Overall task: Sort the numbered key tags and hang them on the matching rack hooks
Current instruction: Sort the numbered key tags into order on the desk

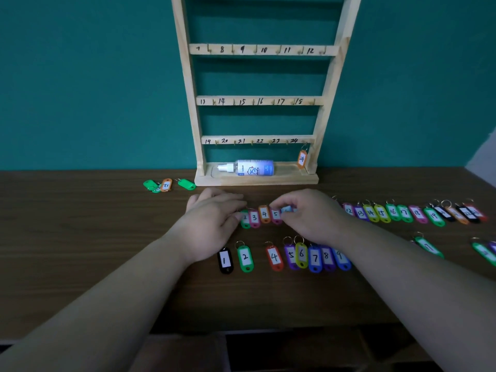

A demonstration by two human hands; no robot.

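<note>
A wooden rack (264, 100) with numbered hooks stands against the wall; only an orange tag 24 (302, 159) hangs on it. Two rows of coloured numbered tags lie on the table. In the far row, my left hand (212, 218) touches the green tag 2 (244, 220) at the row's left end. My right hand (308, 216) pinches a blue tag (288, 209) just right of the pink tag 5 (276, 215). Tags 3 and 4 lie between my hands. The near row (284, 257) runs from a black tag 1 to a blue tag 9.
A spray bottle (248, 167) lies in the rack's base tray. Several loose tags (167, 184) sit left of the rack. Far-row tags 12 upward (402, 212) stretch to the right. More tags (429, 247) lie at the near right. The table's front edge is close to me.
</note>
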